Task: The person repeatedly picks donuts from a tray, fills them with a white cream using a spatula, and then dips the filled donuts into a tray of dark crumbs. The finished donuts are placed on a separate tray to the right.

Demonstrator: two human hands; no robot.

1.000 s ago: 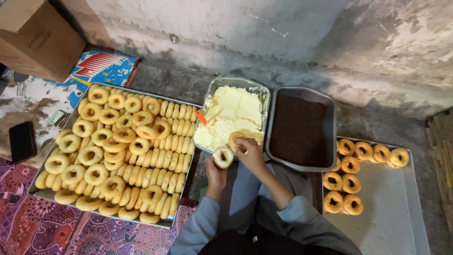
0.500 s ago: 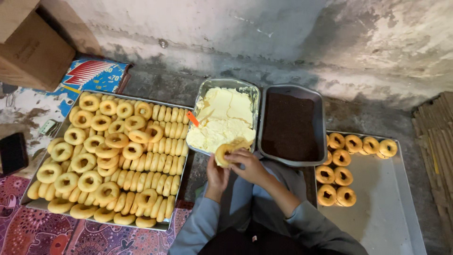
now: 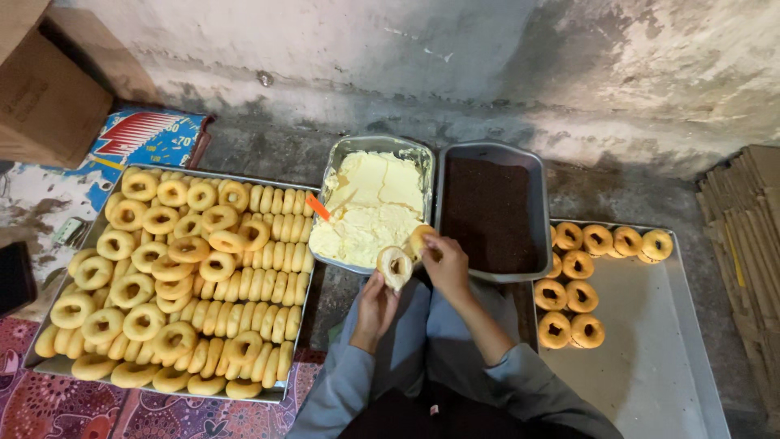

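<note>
My left hand [image 3: 373, 309] holds up a ring-shaped doughnut half [image 3: 395, 267] with cream on its cut face. My right hand [image 3: 446, 263] grips a second doughnut piece [image 3: 419, 241] just beside it, at the front edge of the metal tray of pale yellow cream [image 3: 340, 155]. An orange spatula handle [image 3: 318, 206] sticks out of the cream. Right of it sits a grey tray of dark brown crumbs [image 3: 532, 167].
A large tray [image 3: 306, 302] packed with several plain doughnuts lies at the left. A flat metal tray [image 3: 650, 358] at the right carries several finished doughnuts near its far end. A cardboard box [image 3: 42, 97] stands at the back left, stacked cardboard [image 3: 751, 219] at the right.
My hands have come together in front of the cream tray; the doughnut in my left hand now faces up with cream on it. The view has shifted slightly.
</note>
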